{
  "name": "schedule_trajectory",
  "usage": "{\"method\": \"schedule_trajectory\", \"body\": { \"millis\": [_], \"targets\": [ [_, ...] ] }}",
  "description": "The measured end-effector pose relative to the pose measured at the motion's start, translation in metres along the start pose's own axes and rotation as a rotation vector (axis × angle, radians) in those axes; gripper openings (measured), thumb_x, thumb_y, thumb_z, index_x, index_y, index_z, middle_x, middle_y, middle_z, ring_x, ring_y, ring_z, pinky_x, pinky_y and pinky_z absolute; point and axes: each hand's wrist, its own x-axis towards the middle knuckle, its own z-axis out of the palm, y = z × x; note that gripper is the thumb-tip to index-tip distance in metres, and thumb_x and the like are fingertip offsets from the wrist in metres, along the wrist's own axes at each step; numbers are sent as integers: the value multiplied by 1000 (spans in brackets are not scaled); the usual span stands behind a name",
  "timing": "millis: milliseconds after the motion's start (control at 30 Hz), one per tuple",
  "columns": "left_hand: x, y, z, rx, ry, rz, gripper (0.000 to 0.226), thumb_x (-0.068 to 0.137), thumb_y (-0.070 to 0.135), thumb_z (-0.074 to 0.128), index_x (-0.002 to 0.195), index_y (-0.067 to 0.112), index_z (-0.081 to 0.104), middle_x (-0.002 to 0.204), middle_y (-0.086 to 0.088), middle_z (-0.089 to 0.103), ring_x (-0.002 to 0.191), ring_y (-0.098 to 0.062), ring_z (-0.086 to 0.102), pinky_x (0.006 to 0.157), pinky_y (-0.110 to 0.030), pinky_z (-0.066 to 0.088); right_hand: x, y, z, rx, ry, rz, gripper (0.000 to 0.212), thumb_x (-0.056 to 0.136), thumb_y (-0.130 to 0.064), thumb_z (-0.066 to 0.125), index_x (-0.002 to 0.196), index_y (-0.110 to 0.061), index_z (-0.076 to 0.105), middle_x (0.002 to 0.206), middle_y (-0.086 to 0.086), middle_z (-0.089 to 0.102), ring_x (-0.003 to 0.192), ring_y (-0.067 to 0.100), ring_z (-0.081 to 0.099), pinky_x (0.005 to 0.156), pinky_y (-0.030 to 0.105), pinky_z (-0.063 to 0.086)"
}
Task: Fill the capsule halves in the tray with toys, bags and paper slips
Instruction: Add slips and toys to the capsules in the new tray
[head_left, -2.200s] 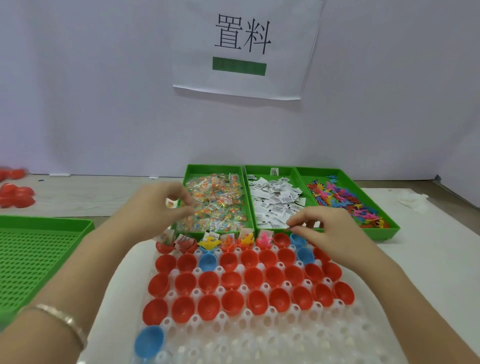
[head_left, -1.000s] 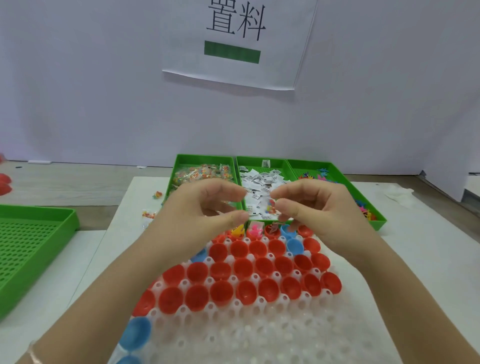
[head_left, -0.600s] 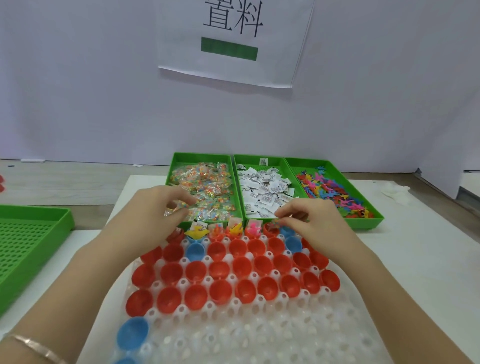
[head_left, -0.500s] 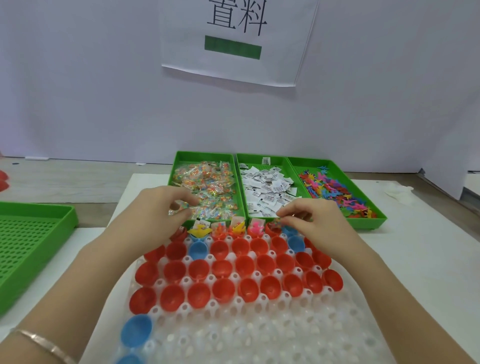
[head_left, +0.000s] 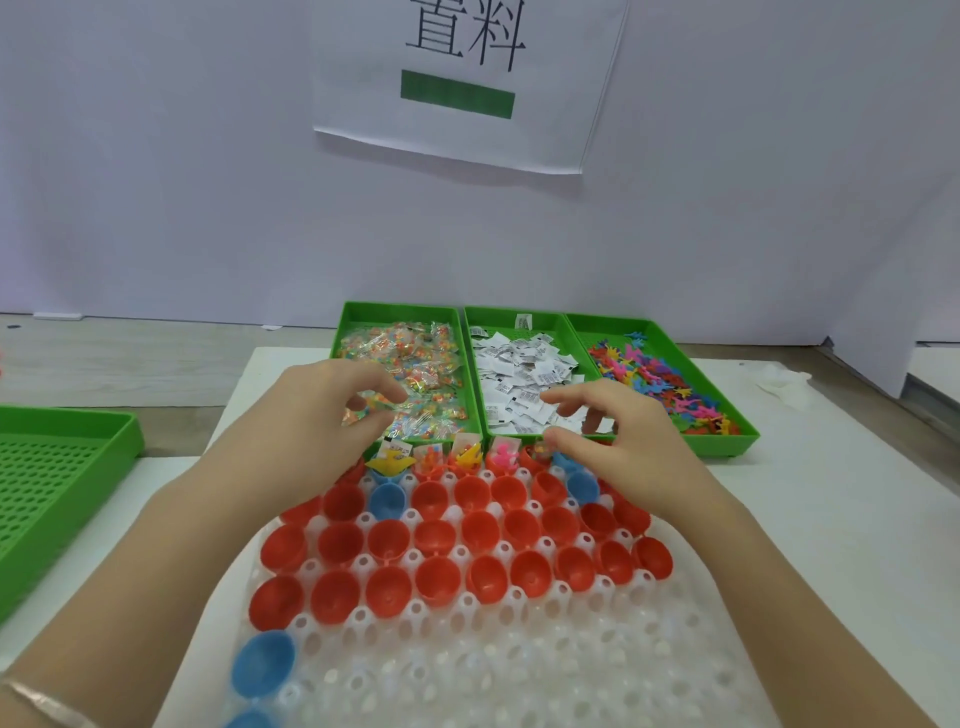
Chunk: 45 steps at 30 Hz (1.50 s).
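On the bench (head_left: 831, 519), a tray (head_left: 519, 665) of capsule halves (head_left: 436, 538) is seen: only the far row is filled, the rest are empty. Whether a bag is pinched in the grip of the left hand (head_left: 322, 415), curled over the bags (head_left: 415, 364), cannot be told; the grip of the right hand (head_left: 628, 441) is held apart over the paper slips (head_left: 519, 364).

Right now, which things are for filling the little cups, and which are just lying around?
For the job: capsule halves, clear tray, bags, slips, toys, left hand, right hand.

Just lying about: green mesh tray, wall sign, white wad.
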Motion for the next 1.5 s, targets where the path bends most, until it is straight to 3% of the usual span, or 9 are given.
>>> {"method": "schedule_trajectory", "body": {
  "millis": [133, 233, 400, 533, 733, 900, 1067, 1200, 1500],
  "targets": [
    [0, 1, -4, -19, 12, -7, 17, 91, 25, 62, 98, 40, 67, 101, 19, 60, 90, 7, 53, 75, -24, 37, 12, 4, -12, 53, 151, 42, 22, 90, -19, 63, 96, -40, 68, 89, -23, 64, 72, -1, 54, 65, 6, 39],
    [0, 3, -6, -27, 14, -8, 17, 91, 25, 62, 95, 41, 65, 100, 21, 58, 90, 5, 54, 77, -24, 38, 33, 12, -12, -63, -24, 161, 17, 91, -23, 63, 99, -36, 69, 92, -21, 63, 73, 2, 55, 65, 11, 42],
    [0, 3, -4, -7, 12, 12, 19, 91, 25, 61, 96, 43, 63, 96, 24, 55, 88, 10, 51, 69, -10, 34, 59, 18, 4, -307, -369, 324, 31, 83, -45, 69, 111, -30, 69, 101, -9, 67, 96, 11, 60, 96, 42, 44],
    [0, 6, -6, -35, 13, 24, 19, 91, 25, 61, 95, 44, 62, 98, 22, 58, 89, 10, 52, 70, -16, 37, 63, 23, 11, -299, -293, 289, 4, 81, -29, 73, 82, -31, 70, 86, -15, 68, 89, 8, 62, 94, 45, 46],
    [-10, 41, -10, -33, 71, 182, 20, 91, 24, 60, 100, 39, 69, 94, 22, 60, 86, 3, 55, 77, -19, 42, 66, 27, 13, -322, -349, 311, 37, 76, -45, 76, 107, -27, 68, 84, -15, 60, 86, 9, 59, 89, 38, 49],
    [-34, 92, 34, 331, -193, 412, 60, 85, 41, 13, 134, 35, 49, 126, 14, 51, 114, -13, 40, 101, -33, 25, 67, 32, 15, -244, -214, 259, 7, 84, -34, 71, 85, -27, 71, 78, -16, 64, 84, 10, 62, 79, 33, 51],
    [-40, 89, 58, 302, -387, 336, 56, 89, 42, 20, 142, 26, 25, 156, 9, 19, 138, -11, 13, 112, -36, -4, 57, 39, 12, -162, -42, 218, 15, 89, -33, 65, 97, -24, 73, 92, -12, 69, 86, 3, 60, 79, 27, 49],
    [-37, 84, 62, 290, -427, 291, 34, 90, 39, 28, 122, 26, 28, 137, 7, 42, 137, -14, 14, 113, -42, -11, 49, 37, 9, 1, 128, 213, 4, 87, -30, 67, 91, -30, 70, 84, -22, 64, 77, -10, 56, 68, 12, 41],
    [-39, 84, 69, 304, -296, 340, 40, 80, 40, 20, 117, 29, 30, 121, 12, 46, 127, -11, 25, 108, -39, -17, 31, 18, -6, 289, 191, 189, 11, 87, -21, 70, 85, -31, 68, 82, -6, 72, 77, 12, 69, 76, 33, 58]
  ]
}}
